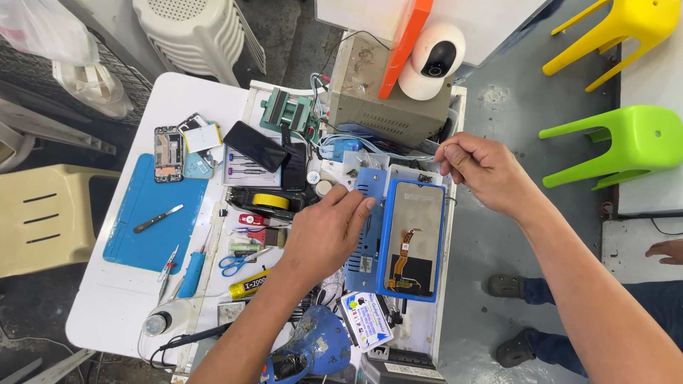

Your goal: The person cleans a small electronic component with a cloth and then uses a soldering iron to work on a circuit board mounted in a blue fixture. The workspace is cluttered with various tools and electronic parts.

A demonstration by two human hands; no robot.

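Right hand (484,174) pinching something unclear | left hand (324,231) flat on one blue phone frame (411,238) | stools: two

A white bench (114,299) with rounded corners stands on a grey concrete floor (498,128) that is stained and scuffed. To its left sits a cream plastic chair (50,220), and above that a dark wire rack (43,64) holds clear plastic bags (92,89). A stack of white plastic stools (196,32) stands behind the bench. To the right, a yellow stool (619,28) and a green stool (626,142) lie tipped on their sides beside a white surface (654,78). Another person's shoes (506,286) and blue trousers (633,306) show at lower right. The light is even and bright, with soft shadows.
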